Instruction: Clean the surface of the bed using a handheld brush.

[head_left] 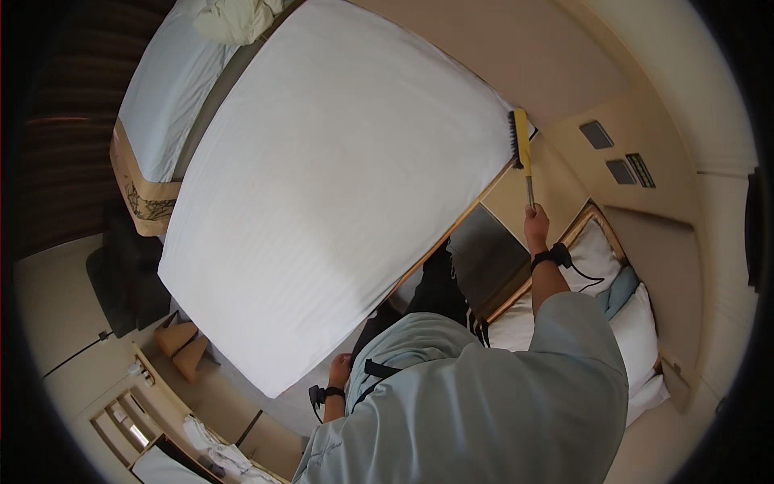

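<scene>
My right hand (536,224) is closed around the grey end of the handle of a yellow brush (522,143). The brush is held out at the far right corner of a bed with a smooth white sheet (339,169). Its dark bristles face left, against or just beside the sheet's edge; I cannot tell which. Close to my body, my left hand (340,369) hangs low by the near edge of the white bed. Its fingers are too small and partly hidden to read. Black bands circle both my wrists.
A second bed (173,105) with pale covers stands at the far left. White pillows (633,331) lie in a wood-framed spot at right, next to a bedside cabinet (548,181). A dark chair (125,274) and a wooden stool (181,347) stand at lower left.
</scene>
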Available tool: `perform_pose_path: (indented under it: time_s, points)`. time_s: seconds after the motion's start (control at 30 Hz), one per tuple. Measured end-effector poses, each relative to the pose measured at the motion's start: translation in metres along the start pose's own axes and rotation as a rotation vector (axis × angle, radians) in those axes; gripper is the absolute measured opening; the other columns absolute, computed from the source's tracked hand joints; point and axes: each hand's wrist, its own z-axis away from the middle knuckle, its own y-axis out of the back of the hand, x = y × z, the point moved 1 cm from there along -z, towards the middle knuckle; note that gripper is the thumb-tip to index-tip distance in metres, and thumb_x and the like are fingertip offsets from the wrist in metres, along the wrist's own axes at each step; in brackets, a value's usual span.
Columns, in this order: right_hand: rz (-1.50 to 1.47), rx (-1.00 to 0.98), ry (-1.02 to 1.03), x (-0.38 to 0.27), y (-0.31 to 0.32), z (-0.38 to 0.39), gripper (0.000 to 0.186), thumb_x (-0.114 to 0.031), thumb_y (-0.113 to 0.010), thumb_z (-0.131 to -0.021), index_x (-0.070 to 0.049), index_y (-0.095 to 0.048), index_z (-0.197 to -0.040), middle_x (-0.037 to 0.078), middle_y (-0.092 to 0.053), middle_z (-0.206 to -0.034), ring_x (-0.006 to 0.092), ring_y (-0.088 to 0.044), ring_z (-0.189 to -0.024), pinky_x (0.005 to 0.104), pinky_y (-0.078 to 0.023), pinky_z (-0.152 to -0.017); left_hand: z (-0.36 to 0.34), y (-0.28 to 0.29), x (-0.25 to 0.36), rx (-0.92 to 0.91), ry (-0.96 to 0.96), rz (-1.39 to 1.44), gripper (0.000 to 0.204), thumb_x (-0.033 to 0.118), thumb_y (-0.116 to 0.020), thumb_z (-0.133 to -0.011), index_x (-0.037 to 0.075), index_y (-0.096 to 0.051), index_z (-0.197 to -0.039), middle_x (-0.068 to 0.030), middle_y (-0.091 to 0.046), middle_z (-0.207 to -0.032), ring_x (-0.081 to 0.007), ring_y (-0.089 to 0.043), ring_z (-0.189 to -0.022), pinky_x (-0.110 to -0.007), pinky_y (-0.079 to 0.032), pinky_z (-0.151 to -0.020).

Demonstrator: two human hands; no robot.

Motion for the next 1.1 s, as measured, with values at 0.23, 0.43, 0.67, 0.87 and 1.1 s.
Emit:
perform_pose_path:
  time_s: [0.23,0.43,0.67,0.87,1.1]
  points:
    - [-0.157,-0.608,0.426,-0.126,-0.122,0.048,0.019,-0.020,-0.050,-0.085,-0.003,-0.055,-0.092,0.020,-0.059,-0.078,0.0398,-0.057,-0.078,0.0458,-0.045,-0.066,0.004,0.000,0.089,-0.047,0.387,0.649,0.023,0.014,-0.045,-0.085,0.003,-0.058,-0.100,-0.0044,-0.059,-0.076,-0.0122,-0.057,-0.064,-0.023,-0.045,-0.060]
    - [-0.069,-0.854,0.496,-0.214,-0.235,0.087,0.023,-0.027,-0.053,-0.083,-0.005,-0.056,-0.088,0.019,-0.061,-0.081,0.0382,-0.057,-0.081,0.0475,-0.046,-0.071,0.003,-0.016,0.106,-0.077,0.411,0.671,0.024,0.019,-0.048,-0.090,0.000,-0.055,-0.103,-0.0057,-0.059,-0.079,-0.0126,-0.057,-0.069,-0.022,-0.046,-0.061]
    - [-0.090,-0.293,0.334,-0.146,-0.203,-0.106,0.017,-0.020,-0.055,-0.084,-0.004,-0.059,-0.089,0.014,-0.063,-0.080,0.0302,-0.062,-0.076,0.0387,-0.049,-0.067,0.008,-0.038,0.100,-0.064,0.561,0.632,0.022,0.015,-0.046,-0.087,0.002,-0.059,-0.099,-0.0050,-0.060,-0.075,-0.0123,-0.057,-0.067,-0.024,-0.047,-0.062]
    - [0.048,-0.243,0.274,-0.151,-0.106,-0.170,0.024,-0.026,-0.049,-0.088,-0.004,-0.056,-0.093,0.019,-0.061,-0.076,0.0388,-0.058,-0.077,0.0438,-0.045,-0.065,-0.003,-0.051,0.104,0.000,0.457,0.629,0.022,0.014,-0.045,-0.087,0.001,-0.059,-0.098,-0.0047,-0.060,-0.075,-0.0117,-0.055,-0.062,-0.024,-0.046,-0.058]
    - [-0.129,-0.533,0.540,-0.255,-0.224,-0.061,0.014,-0.014,-0.051,-0.085,-0.003,-0.047,-0.093,0.021,-0.057,-0.073,0.0411,-0.057,-0.072,0.0471,-0.046,-0.060,-0.011,-0.042,0.117,0.022,0.513,0.698,0.021,0.012,-0.046,-0.085,0.002,-0.060,-0.097,-0.0049,-0.061,-0.076,-0.0121,-0.058,-0.066,-0.023,-0.047,-0.060]
